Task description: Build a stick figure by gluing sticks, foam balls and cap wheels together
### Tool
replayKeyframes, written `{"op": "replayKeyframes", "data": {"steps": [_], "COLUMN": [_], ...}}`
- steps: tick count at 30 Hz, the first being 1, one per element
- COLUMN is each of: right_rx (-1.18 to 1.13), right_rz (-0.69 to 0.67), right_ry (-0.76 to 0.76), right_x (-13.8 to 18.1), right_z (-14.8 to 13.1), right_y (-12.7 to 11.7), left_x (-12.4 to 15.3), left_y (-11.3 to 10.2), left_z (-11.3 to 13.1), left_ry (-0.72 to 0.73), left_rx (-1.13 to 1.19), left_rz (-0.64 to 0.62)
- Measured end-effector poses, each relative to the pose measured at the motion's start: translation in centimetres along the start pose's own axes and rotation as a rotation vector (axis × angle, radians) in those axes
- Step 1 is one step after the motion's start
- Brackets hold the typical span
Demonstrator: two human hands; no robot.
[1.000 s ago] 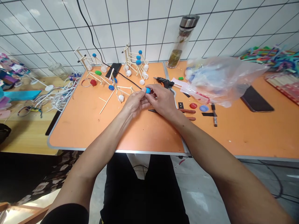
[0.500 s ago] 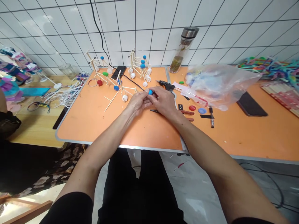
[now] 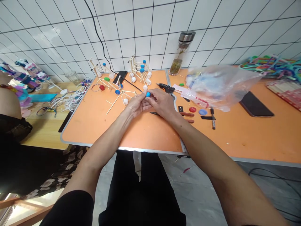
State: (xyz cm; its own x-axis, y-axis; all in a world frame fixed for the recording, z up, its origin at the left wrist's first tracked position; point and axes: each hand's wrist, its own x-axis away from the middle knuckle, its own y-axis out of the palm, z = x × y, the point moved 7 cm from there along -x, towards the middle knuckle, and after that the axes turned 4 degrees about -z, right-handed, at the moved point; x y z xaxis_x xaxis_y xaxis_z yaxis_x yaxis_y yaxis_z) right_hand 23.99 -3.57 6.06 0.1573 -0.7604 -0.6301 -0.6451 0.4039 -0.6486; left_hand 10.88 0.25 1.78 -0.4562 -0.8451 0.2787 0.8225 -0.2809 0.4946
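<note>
A small blue ball (image 3: 148, 94), apparently of soft clay, shows between the fingertips of both my hands over the orange table (image 3: 131, 135). My left hand (image 3: 136, 106) pinches it from the left, palm partly turned up. My right hand (image 3: 163, 102) closes on it from the right, its fingers partly hidden behind the knuckles. Just left of my hands stands a stick frame (image 3: 121, 88) with a white wheel-like piece (image 3: 125, 101). Pliers with reddish handles (image 3: 188, 115) lie partly under my right hand, and a black glue gun (image 3: 166, 88) rests behind it.
Behind are more stick models (image 3: 139, 70) with blue balls, a phone (image 3: 120, 77) and a glass tea bottle (image 3: 181, 53). To the right lie a plastic bag (image 3: 218, 84), red clay (image 3: 192, 109), a blue disc (image 3: 203, 112) and another phone (image 3: 256, 104). Another person's arm (image 3: 9, 97) is at left.
The view has shifted slightly, so the table's left side sits a little further right. Both hands stay together around the blue ball, with little visible movement.
</note>
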Motion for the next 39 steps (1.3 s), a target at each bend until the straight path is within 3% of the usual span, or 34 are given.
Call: {"op": "replayKeyframes", "data": {"steps": [5, 10, 15, 20, 32, 39], "right_rx": [0.006, -0.100, -0.252, -0.286, -0.231, -0.222], "right_rz": [0.033, 0.054, 0.130, 0.114, 0.093, 0.102], "right_ry": [0.013, 0.008, -0.006, 0.004, -0.024, -0.059], "right_x": [0.1, 0.0, 0.0, 0.1, 0.2, 0.1], "right_z": [0.6, 1.1, 1.5, 2.0, 1.5, 1.4], "right_y": [-0.2, -0.1, -0.4, 0.0, -0.1, -0.4], "left_x": [0.0, -0.3, -0.2, -0.1, 0.5, 0.6], "left_y": [0.1, -0.4, -0.1, 0.0, 0.8, 1.3], "left_z": [0.2, 0.5, 0.2, -0.1, -0.2, -0.7], "left_ry": [0.054, 0.104, 0.062, 0.081, 0.044, -0.063], "left_rx": [0.011, 0.014, 0.083, 0.103, 0.230, 0.213], "left_rz": [-0.032, 0.014, 0.014, 0.029, 0.019, -0.034]}}
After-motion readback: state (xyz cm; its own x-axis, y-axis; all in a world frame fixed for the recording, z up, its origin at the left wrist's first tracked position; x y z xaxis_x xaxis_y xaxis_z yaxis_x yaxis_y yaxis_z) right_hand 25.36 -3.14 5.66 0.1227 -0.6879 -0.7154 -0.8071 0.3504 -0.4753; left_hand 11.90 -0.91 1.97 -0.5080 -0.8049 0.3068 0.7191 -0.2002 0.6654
